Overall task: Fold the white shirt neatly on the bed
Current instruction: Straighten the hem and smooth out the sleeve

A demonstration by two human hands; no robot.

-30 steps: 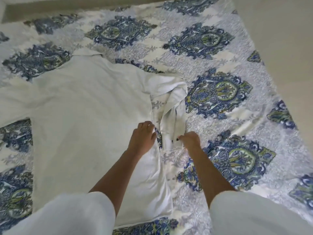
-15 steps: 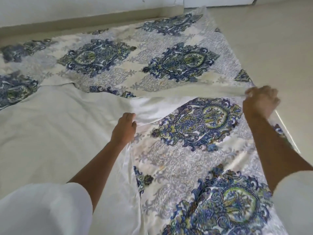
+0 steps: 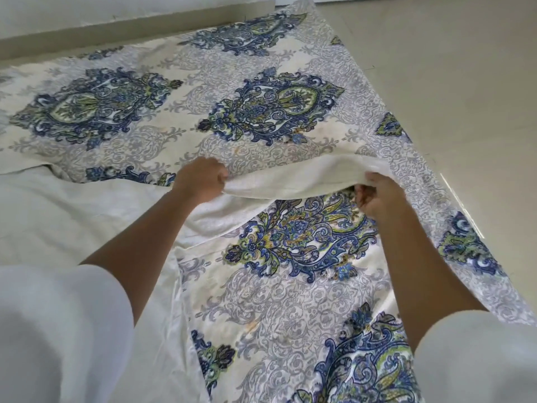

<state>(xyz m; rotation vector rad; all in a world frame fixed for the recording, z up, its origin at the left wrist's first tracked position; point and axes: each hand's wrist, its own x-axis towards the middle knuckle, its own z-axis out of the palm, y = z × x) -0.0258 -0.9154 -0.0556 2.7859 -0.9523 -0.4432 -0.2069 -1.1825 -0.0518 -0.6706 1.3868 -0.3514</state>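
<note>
While both grip one sleeve (image 3: pixel 290 181), hands: two, left hand (image 3: pixel 200 180) and right hand (image 3: pixel 377 196)
Shirts: one white shirt (image 3: pixel 72 213), on one bed (image 3: pixel 261 68)
Change: right hand's swung in closer

White shirt (image 3: pixel 72 216): plain, lightly creased. Body spread flat on bed (image 3: pixel 290 309), filling view from 9 o'clock down to 7 o'clock. Sleeve (image 3: pixel 290 181) stretched toward 3 o'clock, raised off bed, sagging between left hand (image 3: pixel 200 181) gripping inner end and right hand (image 3: pixel 377 196) gripping outer end. Pale band at 10 o'clock possibly collar, unclear. Bed: cream sheet, blue-green medallions, grey scrollwork.
</note>
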